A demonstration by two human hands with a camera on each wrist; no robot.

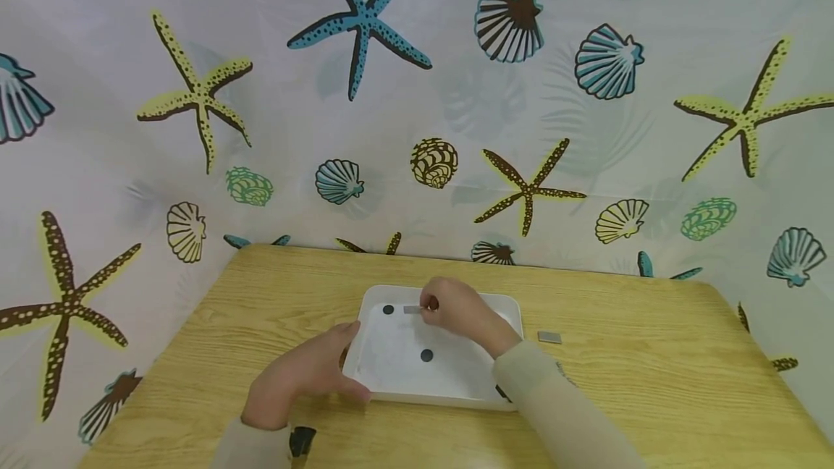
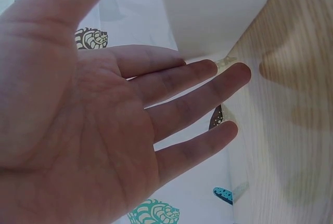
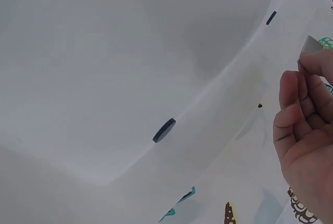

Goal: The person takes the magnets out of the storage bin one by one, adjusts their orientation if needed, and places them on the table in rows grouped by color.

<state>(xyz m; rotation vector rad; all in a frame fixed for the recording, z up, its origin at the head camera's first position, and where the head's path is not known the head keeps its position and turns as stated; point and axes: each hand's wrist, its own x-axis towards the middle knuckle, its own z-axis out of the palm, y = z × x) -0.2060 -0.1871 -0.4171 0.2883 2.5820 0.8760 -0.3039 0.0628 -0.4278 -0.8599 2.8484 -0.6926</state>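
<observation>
A shallow white tray [image 1: 456, 400] lies on the wooden table. At its left side is my left hand [image 1: 313, 364], with fingertips at the tray's edge; in the left wrist view its fingers are straight beside the white wall [image 2: 213, 11]. My right hand [image 1: 459, 313] is over the tray's far part and pinches a small flat grey rectangular piece [image 3: 311, 46] between thumb and fingertips. Inside the tray sit a black disc [image 1: 388, 309] near the far left corner and another black disc [image 1: 426, 355] around the middle.
A second grey rectangular piece [image 1: 549, 337] lies on the table right of the tray. A dark item [image 1: 503, 394] at the tray's near right corner is partly hidden by the right sleeve [image 1: 554, 396]. Behind the table [image 1: 651, 353] hangs a cloth [image 1: 404, 216] with starfish and shells.
</observation>
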